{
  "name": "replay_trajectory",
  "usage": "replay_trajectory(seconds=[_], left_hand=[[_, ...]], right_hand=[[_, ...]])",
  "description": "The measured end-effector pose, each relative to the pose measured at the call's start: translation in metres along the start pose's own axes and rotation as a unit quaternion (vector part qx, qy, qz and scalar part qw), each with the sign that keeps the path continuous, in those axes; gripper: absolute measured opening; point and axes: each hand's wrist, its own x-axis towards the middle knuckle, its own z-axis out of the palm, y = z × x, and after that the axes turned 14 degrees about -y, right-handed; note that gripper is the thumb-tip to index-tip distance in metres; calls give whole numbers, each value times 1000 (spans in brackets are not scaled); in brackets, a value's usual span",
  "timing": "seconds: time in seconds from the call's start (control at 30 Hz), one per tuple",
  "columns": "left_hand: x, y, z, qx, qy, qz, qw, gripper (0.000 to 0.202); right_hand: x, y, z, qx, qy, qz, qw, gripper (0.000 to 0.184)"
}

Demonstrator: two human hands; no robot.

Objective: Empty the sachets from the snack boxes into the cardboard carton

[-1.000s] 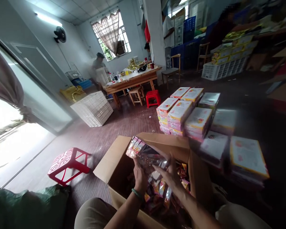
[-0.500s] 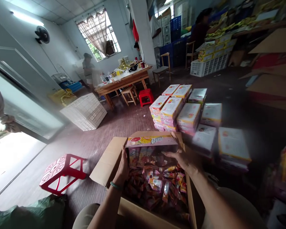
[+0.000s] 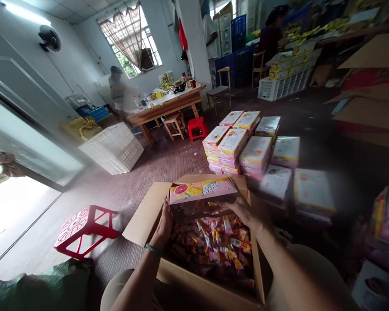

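Note:
A large open carton (image 3: 210, 283) stands between my knees, filled with small wrapped candies (image 3: 218, 242). At its far end, a pink and yellow candy box (image 3: 202, 190) with a grapefruit picture is tipped, its open side facing down toward the candies. My left hand (image 3: 164, 220), with a green bracelet at the wrist, grips the box's left end. My right hand (image 3: 243, 211) holds its right end, with fingers reaching across the opening. The inside of the box is dark and partly hidden.
Stacked candy boxes (image 3: 230, 142) stand on the floor beyond the carton, at right. A red stool (image 3: 84, 229) and a green sack (image 3: 39, 287) are at left. Farther off are a white crate (image 3: 113, 149), a wooden table (image 3: 168, 101) and several people.
The candy box has tilted a little, showing more of its printed side. The candies below it lie differently, with more of them heaped in the middle. Both hands keep hold of the box.

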Motion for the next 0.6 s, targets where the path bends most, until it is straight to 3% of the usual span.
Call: replay_trajectory(seconds=[0.1, 0.2, 0.27, 0.4, 0.5, 0.6], left_hand=[[-7, 3, 3, 23, -2, 8, 1000, 69], [-14, 8, 4, 34, -18, -3, 999, 89], [-18, 9, 2, 28, -14, -6, 999, 96], [-23, 10, -2, -16, 25, 1, 1000, 92], [-27, 11, -5, -22, 1, 12, 1000, 82], [-31, 9, -6, -32, 12, 33, 999, 74]], right_hand=[[-1, 2, 1, 28, -2, -1, 1000, 75], [-2, 8, -1, 44, -22, 1, 999, 76], [0, 13, -4, 62, 4, -14, 998, 75], [6, 26, -12, 108, 50, -7, 993, 80], [9, 35, -15, 103, 53, 1, 993, 73], [8, 42, -15, 77, 112, 17, 991, 67]])
